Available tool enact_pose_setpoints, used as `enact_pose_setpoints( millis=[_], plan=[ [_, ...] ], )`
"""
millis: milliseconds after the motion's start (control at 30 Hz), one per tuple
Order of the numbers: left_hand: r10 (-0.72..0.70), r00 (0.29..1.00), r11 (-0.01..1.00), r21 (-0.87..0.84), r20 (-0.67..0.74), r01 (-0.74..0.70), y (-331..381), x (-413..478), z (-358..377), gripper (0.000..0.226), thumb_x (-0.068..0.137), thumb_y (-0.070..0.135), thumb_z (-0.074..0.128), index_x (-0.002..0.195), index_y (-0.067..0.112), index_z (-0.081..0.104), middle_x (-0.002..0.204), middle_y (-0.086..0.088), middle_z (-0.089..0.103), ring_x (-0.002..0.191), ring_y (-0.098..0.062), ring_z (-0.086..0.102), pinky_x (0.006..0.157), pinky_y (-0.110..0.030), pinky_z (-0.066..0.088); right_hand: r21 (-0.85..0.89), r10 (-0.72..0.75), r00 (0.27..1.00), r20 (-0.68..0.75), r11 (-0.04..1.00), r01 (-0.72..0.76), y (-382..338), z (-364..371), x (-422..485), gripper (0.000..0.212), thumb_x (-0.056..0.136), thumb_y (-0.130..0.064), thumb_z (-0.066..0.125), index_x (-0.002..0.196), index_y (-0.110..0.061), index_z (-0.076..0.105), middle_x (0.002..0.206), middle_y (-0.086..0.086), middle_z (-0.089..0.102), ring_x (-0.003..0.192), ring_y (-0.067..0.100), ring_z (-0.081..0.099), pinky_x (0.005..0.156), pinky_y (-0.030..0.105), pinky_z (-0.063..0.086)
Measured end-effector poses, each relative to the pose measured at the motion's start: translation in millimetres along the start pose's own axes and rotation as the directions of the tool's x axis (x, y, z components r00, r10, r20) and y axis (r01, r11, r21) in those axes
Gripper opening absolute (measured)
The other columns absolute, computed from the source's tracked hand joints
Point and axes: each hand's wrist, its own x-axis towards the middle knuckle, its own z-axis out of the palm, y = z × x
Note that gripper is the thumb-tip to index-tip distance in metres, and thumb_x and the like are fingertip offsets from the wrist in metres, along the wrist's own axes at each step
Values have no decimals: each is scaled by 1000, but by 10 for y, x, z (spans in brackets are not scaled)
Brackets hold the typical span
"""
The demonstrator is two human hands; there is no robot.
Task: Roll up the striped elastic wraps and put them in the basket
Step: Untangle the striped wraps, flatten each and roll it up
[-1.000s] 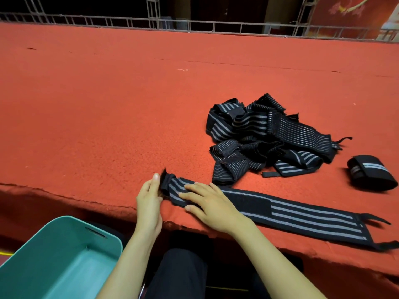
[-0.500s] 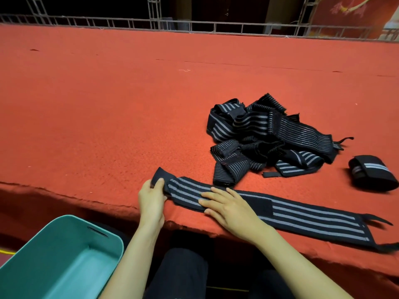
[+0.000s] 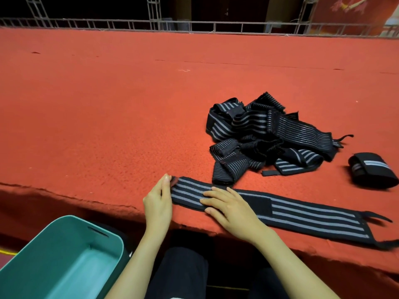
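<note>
1. The striped wrap point(image 3: 302, 214) being worked on lies flat and full length along the front edge of the red surface point(image 3: 108, 104). Its left end is at the hands and its thin tail point(image 3: 375, 219) trails off to the right.
2. The right hand point(image 3: 228, 208) lies on the wrap with its fingers straight, pressing the band down just left of the dark fastening patch point(image 3: 259, 205). It grasps nothing.
3. The left hand point(image 3: 158, 201) stands on its edge against the wrap's left end, with its fingertips at the end of the band. I cannot tell whether they pinch the fabric or only touch it.
4. I judge the wrap to be light, soft and stretchy, with no stiffness of its own (the crumpled pile point(image 3: 265, 139) further back suggests as much). It looks likely to sag, twist or spring loose if let go in the middle of a roll.
5. The best place to take hold seems to be the short left end. Pinch across its whole width so the first turn starts square, and keep the flat hand on the band to stop it creeping over the carpet.
6. One finished roll point(image 3: 371, 169) sits to the right of the pile, well apart from the hands.
7. The teal basket point(image 3: 86, 221) waits below the surface's edge on the person's left, and no wraps can be seen in the part that shows.
</note>
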Motion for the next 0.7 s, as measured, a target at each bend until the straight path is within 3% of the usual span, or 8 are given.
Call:
enact_pose_setpoints(
  millis=[67,133,233,300,367,433,533,700],
  plan=[
    [-109,994,970,-218,-12,104,-11,33,7,23,96,18,52,113,15,68,116,0,67,113,-10,57,99,-22,40,12,12,1000,-28,1000,-12,-5,7,-1,77,87,-70,4,129,-33,57,144,-14,44,142,8,24,119,34,8],
    [-249,969,848,-482,9,222,16,51,23,23,89,2,59,108,12,65,113,-5,66,109,-16,61,92,-24,46,18,39,998,-53,999,-38,-10,10,-4,70,89,-70,11,126,-35,59,147,-10,40,144,12,20,119,34,6],
    [-392,914,713,-595,101,372,42,80,37,30,82,-1,66,110,8,60,104,-5,66,94,-13,64,78,-19,48,32,97,995,-28,995,-96,-27,-25,-18,60,87,-66,19,125,-39,57,151,-8,31,145,13,13,120,39,1],
    [-360,929,793,-497,86,353,3,106,68,25,80,4,70,101,16,64,102,-7,67,90,-14,64,80,-26,50,45,111,994,-10,993,-110,-33,-81,-43,52,88,-62,26,124,-39,56,150,-8,31,143,10,16,120,43,1],
    [-209,978,940,-273,9,204,21,99,89,23,77,9,71,89,26,63,102,-7,63,89,-16,61,81,-31,49,61,133,991,9,989,-133,0,-141,-79,37,94,-54,39,122,-37,55,148,-10,32,142,7,19,120,42,-2],
    [0,1000,998,-57,-4,0,65,43,150,21,77,4,68,85,21,59,95,-2,56,80,-10,54,76,-20,43,84,157,987,22,984,-159,56,-193,-137,29,95,-49,45,121,-38,54,148,-14,31,142,5,19,118,39,-5],
    [258,962,948,167,89,-269,118,-65,275,18,78,-4,62,87,10,56,92,1,45,81,-14,48,75,-18,38,61,196,980,32,978,-197,126,-264,-250,29,95,-50,46,121,-40,51,148,-17,28,141,3,21,118,44,-5],
    [352,902,848,323,249,-420,63,-55,318,15,78,-4,63,90,4,58,91,-2,44,90,-20,45,77,-30,41,-3,263,965,13,965,-263,256,-417,-429,32,88,-57,51,113,-37,51,145,-18,32,137,4,24,117,47,3]
  ],
)
